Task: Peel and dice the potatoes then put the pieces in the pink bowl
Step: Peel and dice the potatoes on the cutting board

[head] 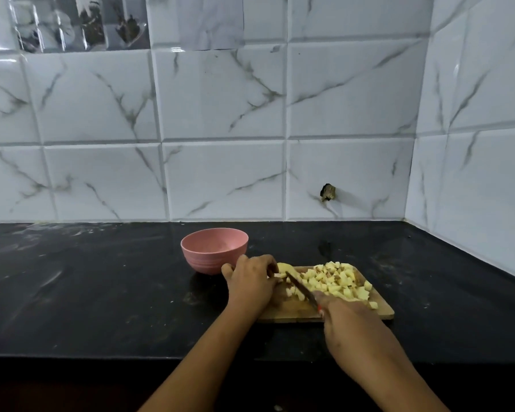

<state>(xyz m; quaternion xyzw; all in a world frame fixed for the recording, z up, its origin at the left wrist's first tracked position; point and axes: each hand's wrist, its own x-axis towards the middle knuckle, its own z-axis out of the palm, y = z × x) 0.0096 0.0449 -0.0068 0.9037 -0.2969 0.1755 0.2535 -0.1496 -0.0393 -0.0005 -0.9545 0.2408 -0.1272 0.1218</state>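
I'm looking down through the head cam, and the left hand (250, 281) is curling over an uncut chunk of potato (284, 267) at the left end of the wooden cutting board (292, 314). Its fingers are bending down on the chunk and pinning it in place, and the thumb is sticking out toward the bowl. The right hand (348, 325) is gripping the knife (302, 289). The fingers are wrapping round a handle that's mostly buried in the fist, with just a bit of red peeking out. The dark blade is angling up and left across the board, its tip sitting right by the chunk and the left fingertips. A few small cubes are lying next to the blade, and the big heap of diced potato pieces (336, 281) is sitting on the right half of the board. Some seem to be showing reddish skin, but that's hard to say at this size. The pink bowl (213, 254) is standing upright on the black counter (101, 292) just behind the board's left end, right next to the left hand, and I can't tell if they're touching. Behind it all, the white marble-look tile wall (220, 114) is running along the back and round the right corner, with a dark chipped hole (327, 192) low in one tile.
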